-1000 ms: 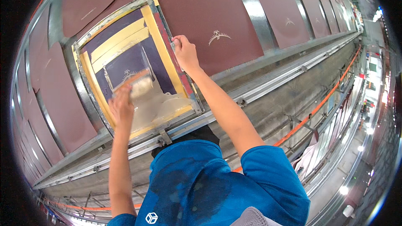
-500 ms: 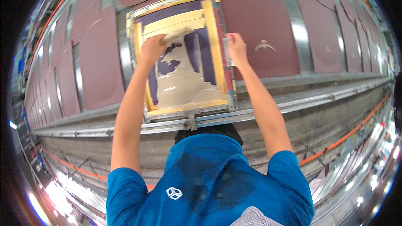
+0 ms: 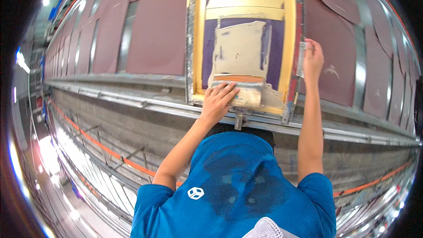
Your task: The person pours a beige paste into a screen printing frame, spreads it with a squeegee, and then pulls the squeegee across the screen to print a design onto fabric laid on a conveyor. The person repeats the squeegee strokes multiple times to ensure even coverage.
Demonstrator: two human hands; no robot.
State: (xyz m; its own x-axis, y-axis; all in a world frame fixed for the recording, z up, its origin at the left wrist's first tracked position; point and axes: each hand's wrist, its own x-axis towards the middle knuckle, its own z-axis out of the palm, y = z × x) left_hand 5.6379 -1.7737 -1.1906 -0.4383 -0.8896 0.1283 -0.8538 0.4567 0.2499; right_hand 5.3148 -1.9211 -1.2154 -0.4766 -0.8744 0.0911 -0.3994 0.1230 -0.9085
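A screen printing frame (image 3: 191, 39) lies over the maroon pieces, with yellow tape along its inner sides and purple mesh (image 3: 274, 55). Thick beige ink (image 3: 240, 46) coats the middle of the mesh. At the frame's near end, my left hand (image 3: 219, 102) grips a broad squeegee (image 3: 247, 94) smeared with ink; its fingers lie over the tool's left part, and the thumb is hidden. My right hand (image 3: 313, 59) is closed on the grey handle (image 3: 302, 59) at the frame's right side.
Flat maroon pieces (image 3: 156, 39) lie in a row along the long table on both sides, some with a small pale print. A metal rail (image 3: 172, 109) runs along the table's near edge, under the frame's near end. Orange bars (image 3: 105, 147) stretch behind me.
My left hand has drawn the squeegee from the far part of the mesh to the near end, and ink now covers the middle more evenly. The view has shifted; my right hand keeps its hold.
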